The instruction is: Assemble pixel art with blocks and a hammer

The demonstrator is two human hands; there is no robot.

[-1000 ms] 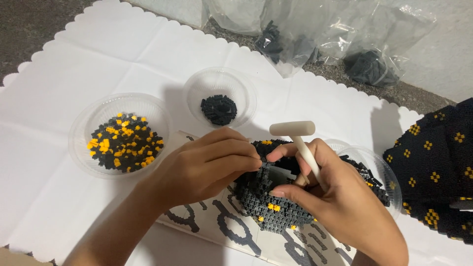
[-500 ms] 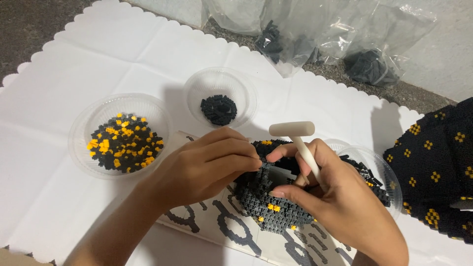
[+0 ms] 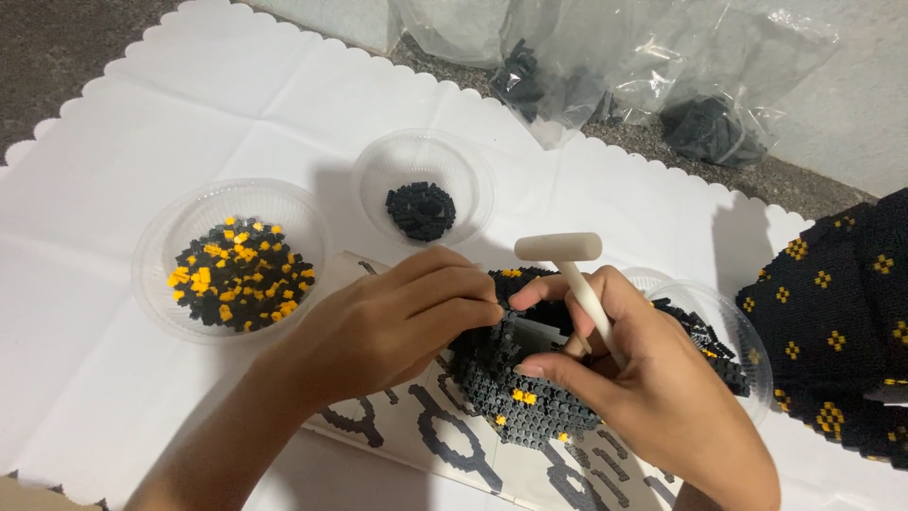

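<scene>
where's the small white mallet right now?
Head view, right of centre: the white mallet is in the right hand, head up, just above the black brick model that the left hand also touches.

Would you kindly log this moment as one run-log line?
left hand: fingers pinching at black brick model | right hand: steadying model, holding small white mallet | nearby: bowl of black-and-yellow bricks

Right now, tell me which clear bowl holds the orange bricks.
The big left bowl: its pile mixes orange and black bricks. The middle bowl holds only black, and so does the right bowl as far as it shows.
</scene>
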